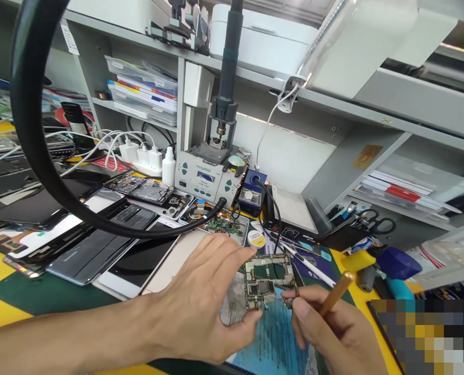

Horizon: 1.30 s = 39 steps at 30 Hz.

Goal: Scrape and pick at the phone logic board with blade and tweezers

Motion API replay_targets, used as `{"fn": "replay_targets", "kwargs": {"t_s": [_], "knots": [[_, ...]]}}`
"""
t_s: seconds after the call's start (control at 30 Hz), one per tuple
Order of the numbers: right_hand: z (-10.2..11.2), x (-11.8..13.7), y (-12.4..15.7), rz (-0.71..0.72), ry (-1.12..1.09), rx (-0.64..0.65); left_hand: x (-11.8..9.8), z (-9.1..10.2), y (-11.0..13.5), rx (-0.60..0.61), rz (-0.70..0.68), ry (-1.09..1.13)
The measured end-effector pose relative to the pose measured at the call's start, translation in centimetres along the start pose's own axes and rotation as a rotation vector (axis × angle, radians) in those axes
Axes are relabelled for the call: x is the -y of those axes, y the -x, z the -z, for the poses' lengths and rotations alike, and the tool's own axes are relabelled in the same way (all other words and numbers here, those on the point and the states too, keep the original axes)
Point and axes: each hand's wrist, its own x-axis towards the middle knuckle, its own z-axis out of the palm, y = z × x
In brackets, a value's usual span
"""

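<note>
A phone circuit board [271, 284] is held up above a blue, streaked surface [280, 341]. My left hand [204, 297] grips the board's left side, with the thumb at its lower edge and the fingers at its upper edge. At the lower right corner of the board, my right hand [329, 325] has its thumb and forefinger closed by the edge. A slim gold-coloured handle [338, 292] sticks up out of that hand. Its working end is hidden, so the kind of tool cannot be told.
Phones and phone parts [102, 245] crowd the left. A hot-air station [204, 177] stands behind, its thick black hose [28, 120] looping across the view. A blue device [251, 192], a white pen-like tool [308, 263] and scissors [382, 223] lie towards the right. Shelves [130, 78] rise at the back.
</note>
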Motion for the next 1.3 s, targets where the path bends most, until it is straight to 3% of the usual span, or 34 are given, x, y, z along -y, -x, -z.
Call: {"fn": "replay_targets", "kwargs": {"t_s": [0.27, 0.8, 0.93, 1.07, 1.2, 1.3], "knots": [[1.9, -1.6, -0.6, -0.014, 0.026, 0.144, 0.1, 0.1, 0.2, 0.014, 0.007, 0.008], [1.9, -1.6, -0.3, 0.034, -0.02, 0.112, 0.1, 0.1, 0.2, 0.019, 0.009, 0.008], [1.2, -0.4, -0.6, 0.142, -0.158, 0.045, 0.1, 0.3, 0.1, 0.032, -0.006, 0.007], [0.9, 0.8, -1.5, 0.247, -0.248, -0.105, 0.0, 0.5, -0.1, 0.091, -0.01, 0.016], [2.2, 0.7, -2.0, 0.352, -0.25, -0.309, 0.0, 0.4, 0.1, 0.183, -0.019, 0.039], [3.2, 0.5, -1.3, 0.359, -0.147, -0.303, 0.1, 0.3, 0.3, 0.226, -0.03, 0.047]]}}
